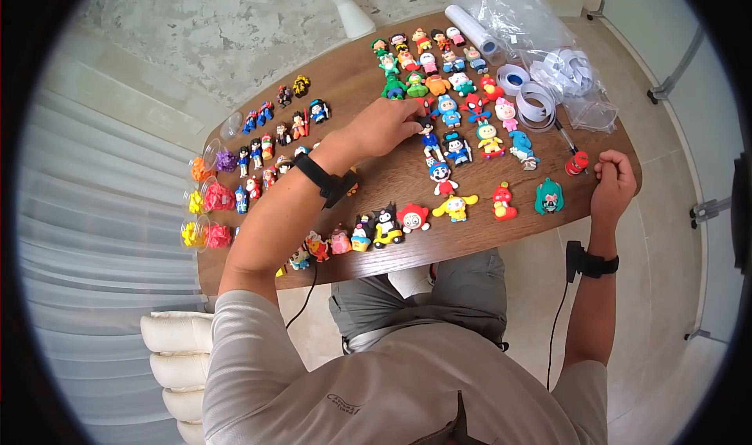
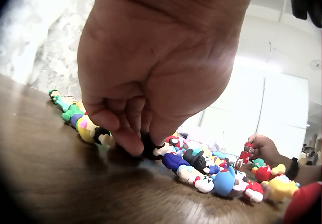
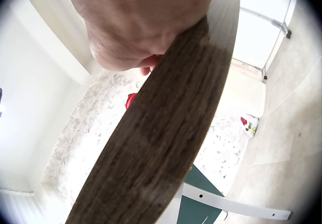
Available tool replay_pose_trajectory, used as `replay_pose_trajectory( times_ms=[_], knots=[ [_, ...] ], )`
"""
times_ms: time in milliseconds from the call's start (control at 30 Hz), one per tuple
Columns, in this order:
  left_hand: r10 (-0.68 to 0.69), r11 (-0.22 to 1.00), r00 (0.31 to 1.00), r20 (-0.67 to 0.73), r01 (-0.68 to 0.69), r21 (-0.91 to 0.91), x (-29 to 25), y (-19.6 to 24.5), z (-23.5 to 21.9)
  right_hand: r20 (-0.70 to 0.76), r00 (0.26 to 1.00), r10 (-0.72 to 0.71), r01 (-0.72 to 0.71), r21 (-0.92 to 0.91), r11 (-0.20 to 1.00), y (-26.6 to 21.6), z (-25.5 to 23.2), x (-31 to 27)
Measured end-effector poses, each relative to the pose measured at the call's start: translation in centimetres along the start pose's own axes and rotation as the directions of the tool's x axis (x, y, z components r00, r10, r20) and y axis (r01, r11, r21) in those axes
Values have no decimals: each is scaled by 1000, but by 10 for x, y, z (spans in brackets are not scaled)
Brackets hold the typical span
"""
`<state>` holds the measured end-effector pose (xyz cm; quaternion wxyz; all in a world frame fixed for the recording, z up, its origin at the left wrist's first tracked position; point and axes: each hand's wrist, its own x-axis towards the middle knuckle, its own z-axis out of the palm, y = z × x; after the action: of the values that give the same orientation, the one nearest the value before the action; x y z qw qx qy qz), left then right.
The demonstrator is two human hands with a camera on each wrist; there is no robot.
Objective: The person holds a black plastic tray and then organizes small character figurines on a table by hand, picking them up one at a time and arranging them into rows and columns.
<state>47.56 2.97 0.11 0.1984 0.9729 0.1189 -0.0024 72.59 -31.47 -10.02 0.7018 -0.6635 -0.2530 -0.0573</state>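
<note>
My left hand (image 1: 381,129) reaches over the middle of the table. In the left wrist view its thumb and fingertips pinch the black-haired head of a small figurine (image 2: 174,162) in blue, which lies on the wood; the fingers partly hide the head. Around it lie a Spider-Man figurine (image 1: 475,108), a black-hatted blue figurine (image 1: 456,149) and a Mario figurine (image 1: 442,177). My right hand (image 1: 613,183) rests at the table's right edge with loosely curled fingers, holding nothing. Close to its left stands a red can-shaped toy (image 1: 576,163), and farther left lies a teal-haired figurine (image 1: 549,197).
Rows of figurines cover the wooden table (image 1: 345,263). Clear plastic bags (image 1: 509,10), a white roll (image 1: 472,31), a tape roll (image 1: 536,104) and a pen (image 1: 565,136) lie at the back right. Cups with colourful pieces (image 1: 218,197) stand at the left edge.
</note>
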Motion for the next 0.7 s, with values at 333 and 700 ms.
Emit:
replay_pose_trajectory(
  times_ms=[333, 700],
  knots=[
    [-28, 1000, 996, -81, 27, -7, -5, -10, -14, -6, 1000, -6, 6, 5, 1000, -1, 3, -1],
    [152, 986, 966, -208, -164, -40, 45, 80, -13, -15, 1000, 19, -18, 12, 1000, -2, 3, -1]
  ],
)
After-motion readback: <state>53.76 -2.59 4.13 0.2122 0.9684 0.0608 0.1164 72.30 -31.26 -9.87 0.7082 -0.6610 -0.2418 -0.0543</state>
